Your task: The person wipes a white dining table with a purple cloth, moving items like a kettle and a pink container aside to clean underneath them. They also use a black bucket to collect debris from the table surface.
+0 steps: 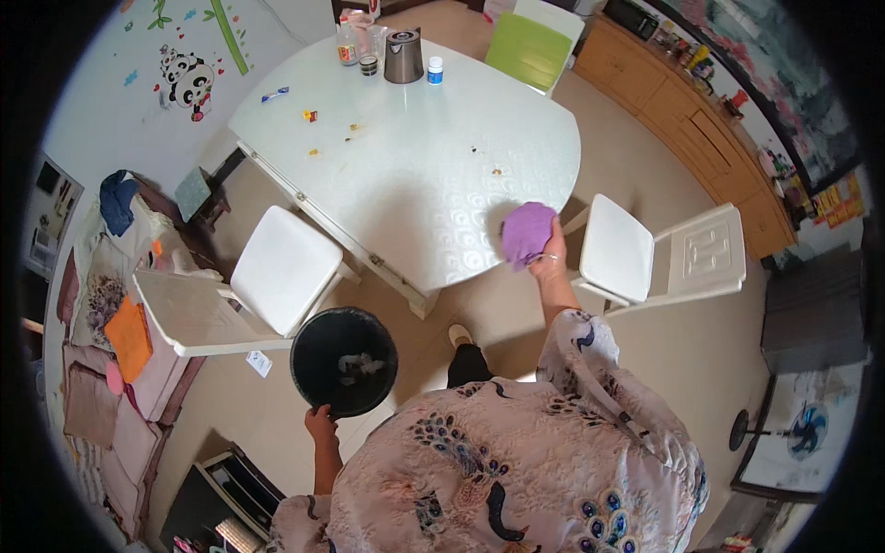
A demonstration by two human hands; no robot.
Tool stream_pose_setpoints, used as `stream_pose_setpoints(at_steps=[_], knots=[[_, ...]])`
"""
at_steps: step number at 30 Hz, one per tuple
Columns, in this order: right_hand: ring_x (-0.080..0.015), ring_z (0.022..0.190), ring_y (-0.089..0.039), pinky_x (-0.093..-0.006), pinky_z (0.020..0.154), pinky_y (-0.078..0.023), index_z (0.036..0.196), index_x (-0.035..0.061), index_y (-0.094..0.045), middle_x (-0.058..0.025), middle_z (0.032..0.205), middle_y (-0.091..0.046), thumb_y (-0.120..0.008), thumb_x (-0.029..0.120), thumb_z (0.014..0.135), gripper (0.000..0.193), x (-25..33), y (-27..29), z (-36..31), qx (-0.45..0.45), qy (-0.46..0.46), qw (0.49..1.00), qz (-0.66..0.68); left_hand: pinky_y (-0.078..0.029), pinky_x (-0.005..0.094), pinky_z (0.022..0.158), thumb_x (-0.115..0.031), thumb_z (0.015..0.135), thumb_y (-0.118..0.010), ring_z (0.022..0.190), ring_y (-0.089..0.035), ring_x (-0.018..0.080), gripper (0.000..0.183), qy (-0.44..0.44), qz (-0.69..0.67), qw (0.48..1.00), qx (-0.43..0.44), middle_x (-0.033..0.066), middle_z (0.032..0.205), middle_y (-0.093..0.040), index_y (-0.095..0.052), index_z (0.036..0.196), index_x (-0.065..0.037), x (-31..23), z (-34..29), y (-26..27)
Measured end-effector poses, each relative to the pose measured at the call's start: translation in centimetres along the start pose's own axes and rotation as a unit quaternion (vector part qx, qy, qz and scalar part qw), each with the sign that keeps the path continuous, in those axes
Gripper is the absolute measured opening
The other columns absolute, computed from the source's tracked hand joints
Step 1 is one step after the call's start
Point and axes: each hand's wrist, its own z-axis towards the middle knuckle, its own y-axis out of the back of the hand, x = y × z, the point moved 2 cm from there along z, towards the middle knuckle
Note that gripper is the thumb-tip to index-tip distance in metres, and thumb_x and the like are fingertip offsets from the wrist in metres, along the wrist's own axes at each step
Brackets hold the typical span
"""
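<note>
Beige floor (682,369) all round, with a glossy white bench (396,175) ahead of both sets of fingers, its rounded end nearest the right ones. Purple cloth (527,235) is at the right fingers (555,238), which close round its near side; the far fingertips are hidden under it. It is bunched into a pad, presumably so that it offers a compact face with no loose corners. It sits over the bench's edge as viewed; contact cannot be told from above.

Black bin (312,355) hangs from the left fingers (319,411), which pinch its near rim. Its mouth faces up, which likely keeps the pale scraps (359,367) inside from spilling. One-sided rim hold probably lets it tip easily.

Beyond the right fingers, crumbs (497,171) lie on the bench; farther off, to the left, are a small yellow-and-red wrapper (311,116) and a blue packet (275,94). At the far end, well apart from the fingers: kettle (404,57), white pill-type bottle (435,70), small jar (369,65). Their grouping seems to leave the near surface workable.

White chair (286,258) stands beyond the left fingers; second chair (616,249) just right of the right fingers. Both are turned off the bench, perhaps for access.
</note>
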Motion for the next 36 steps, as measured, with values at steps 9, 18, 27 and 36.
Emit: stream_pose_setpoints(at_steps=[9, 18, 27, 36], knots=[[-0.0337, 0.085, -0.066, -0.0442, 0.083, -0.051, 0.106, -0.0008, -0.066, -0.0246, 0.09, -0.067, -0.064, 0.034, 0.083, 0.041, 5.0, 7.3, 23.1, -0.208, 0.288, 0.712, -0.606, -0.03, 0.0244, 0.038, -0.008, 0.08, -0.065, 0.054, -0.062, 0.0177, 0.015, 0.046, -0.118, 0.975, -0.18, 0.0036, 0.076, -0.062, -0.054, 0.091, -0.009, 2.5, -2.6, -7.6], [-0.0402, 0.082, -0.064, -0.0448, 0.077, -0.051, 0.094, -0.0007, -0.066, -0.0237, 0.086, -0.067, -0.069, 0.029, 0.079, 0.034, -2.2, 3.0, 25.3, -0.083, 0.209, 0.677, -0.701, -0.029, 0.0236, 0.041, -0.01, 0.082, -0.064, 0.05, -0.055, 0.0143, 0.01, 0.049, -0.191, 0.967, -0.159, 0.0026, 0.073, -0.063, -0.055, 0.086, -0.01, 3.7, -2.5, -11.7], [-0.0387, 0.097, -0.06, -0.0456, 0.087, -0.048, 0.102, -0.0019, -0.062, -0.0234, 0.099, -0.064, -0.07, 0.026, 0.078, 0.037, 4.0, 2.3, 32.3, -0.025, 0.345, 0.721, -0.601, -0.03, 0.0227, 0.039, -0.011, 0.08, -0.067, 0.049, -0.057, 0.0139, 0.015, -0.009, -0.225, 0.944, -0.24, 0.0011, 0.069, -0.06, -0.053, 0.085, -0.011, 4.8, -8.5, -16.7], [-0.0405, 0.103, -0.056, -0.0447, 0.095, -0.045, 0.118, -0.0027, -0.06, -0.0252, 0.109, -0.059, -0.067, 0.014, 0.076, 0.046, 1.3, -0.9, 37.2, 0.307, 0.327, 0.521, -0.726, -0.029, 0.0219, 0.036, -0.008, 0.082, -0.068, 0.047, -0.056, 0.0138, 0.019, -0.024, -0.283, 0.861, -0.422, 0.0045, 0.069, -0.06, -0.049, 0.081, -0.009, 11.2, -20.8, -28.2]])
